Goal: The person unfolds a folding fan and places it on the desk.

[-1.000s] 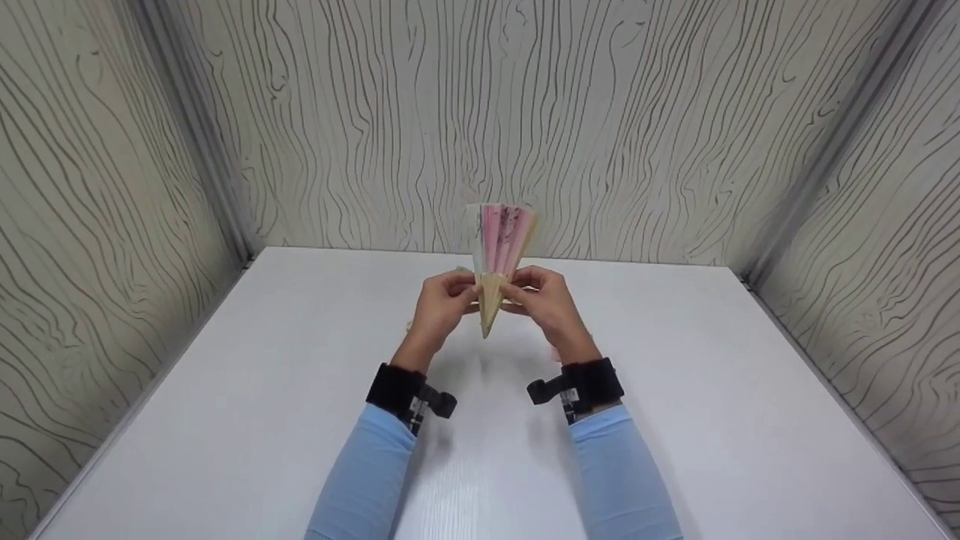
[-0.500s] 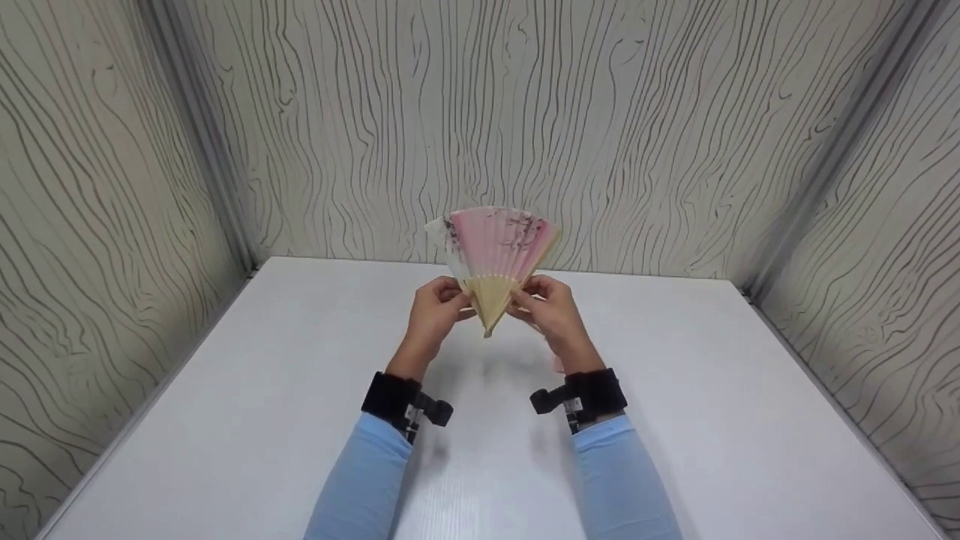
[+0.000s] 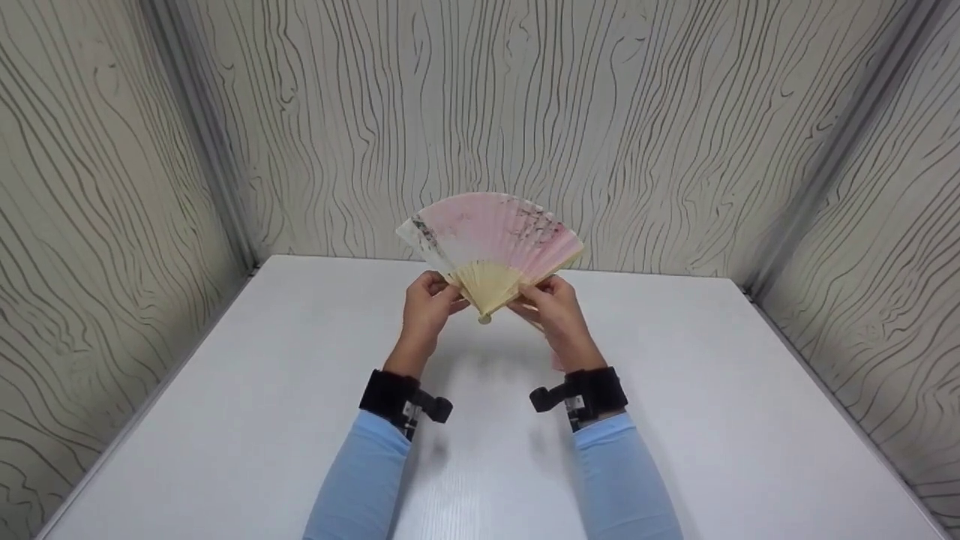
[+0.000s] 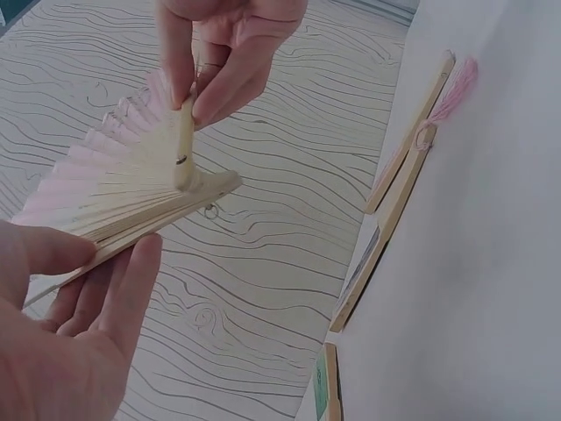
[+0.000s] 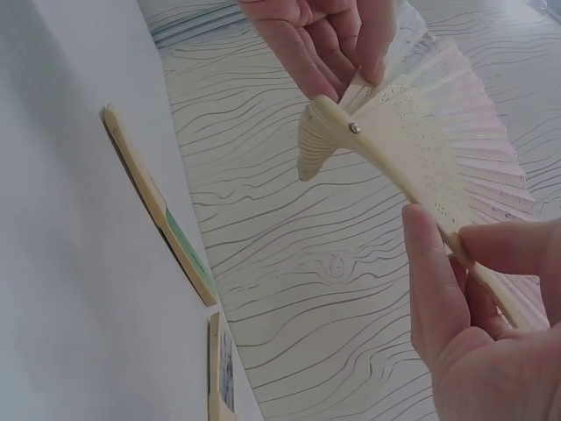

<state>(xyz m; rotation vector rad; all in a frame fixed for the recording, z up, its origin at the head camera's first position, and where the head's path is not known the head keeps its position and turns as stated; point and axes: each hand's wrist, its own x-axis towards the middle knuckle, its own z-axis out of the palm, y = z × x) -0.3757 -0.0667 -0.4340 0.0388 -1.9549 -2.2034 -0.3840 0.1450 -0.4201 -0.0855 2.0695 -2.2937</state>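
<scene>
A folding fan [image 3: 487, 232], its pleated leaf pink and white with dark blossom branches, is spread in a wide arc above the table. Its pale ribs meet at a pivot pointing down toward me. My left hand [image 3: 426, 307] pinches the left outer stick between thumb and fingers. On the other side, my right hand [image 3: 555, 311] pinches the right outer stick the same way. The right wrist view shows the small metal rivet [image 5: 354, 128] at the pivot end, with the right thumb and fingers gripping the guard stick farther along.
Folded fans lie on the white table [image 3: 300, 420] beyond the hands: one with a pink tassel [image 4: 454, 92], and one with a green leaf [image 5: 186, 246]. Wood-grain panels [image 3: 480, 112] stand at the back and both sides.
The fan has gone from a narrow wedge to a wide arc. Both hands have moved slightly apart, still gripping its outer sticks.
</scene>
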